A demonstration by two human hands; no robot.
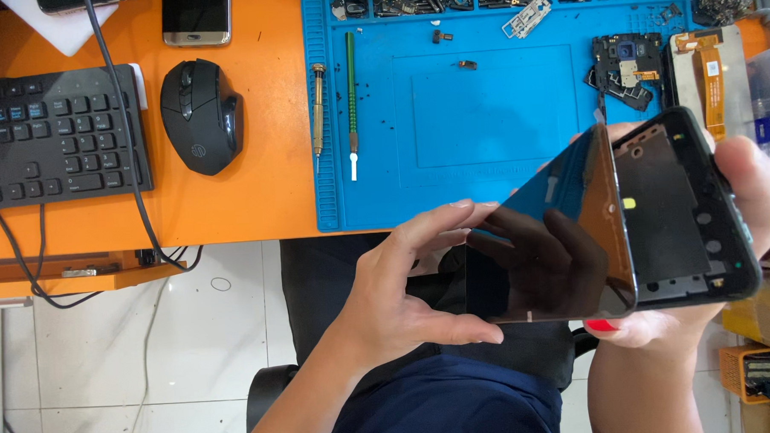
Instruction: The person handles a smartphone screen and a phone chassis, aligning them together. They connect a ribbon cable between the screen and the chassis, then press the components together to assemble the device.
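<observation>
Orange desk (264, 161), blue mat (484, 128); left hand (405, 293) fingers spread on glossy screen panel (565, 244); right hand (743, 204) apparently grips phone frame (692, 214).

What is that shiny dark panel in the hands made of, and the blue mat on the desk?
The dark panel looks like glass: smooth, glossy, mirroring fingers and the mat's blue. The left hand touches its edge; the right hand holds the black phone frame behind it, probably plastic or metal, matte. The blue mat looks like soft rubber or silicone, dull, with moulded ridges and trays.
</observation>
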